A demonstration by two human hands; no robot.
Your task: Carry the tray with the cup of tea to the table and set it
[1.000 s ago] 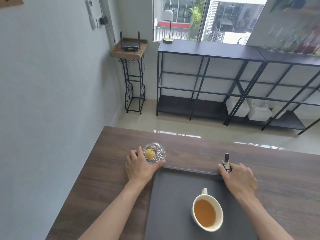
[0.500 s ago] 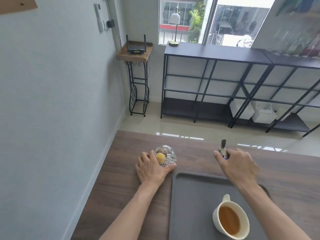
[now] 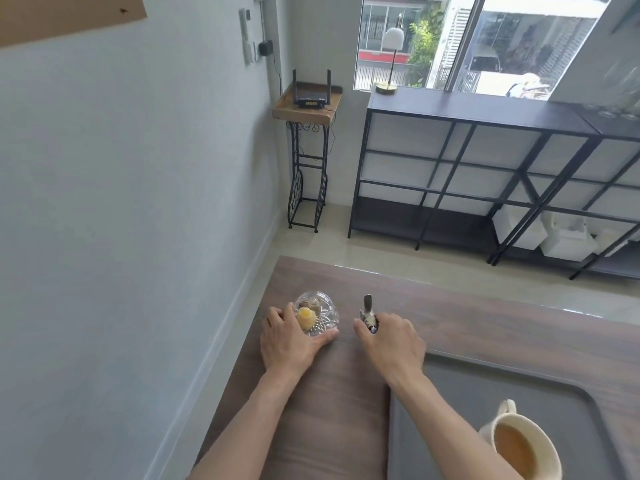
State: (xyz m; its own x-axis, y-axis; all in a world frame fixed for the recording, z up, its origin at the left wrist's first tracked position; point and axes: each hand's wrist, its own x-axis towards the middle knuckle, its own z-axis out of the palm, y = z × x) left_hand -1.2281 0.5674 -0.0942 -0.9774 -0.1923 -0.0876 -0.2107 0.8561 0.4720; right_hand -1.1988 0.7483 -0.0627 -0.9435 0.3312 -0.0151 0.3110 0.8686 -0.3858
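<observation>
On dark wood-grain table (image 3: 485, 327), flat grey rounded-corner tray (image 3: 485, 403) set; glazed cream cup of tea (image 3: 519, 445) upon it. Faceted glass dish (image 3: 317, 318) cupped by left hand (image 3: 291, 344); small metallic trinket (image 3: 367, 315) pinched by right hand (image 3: 391, 341).
</observation>
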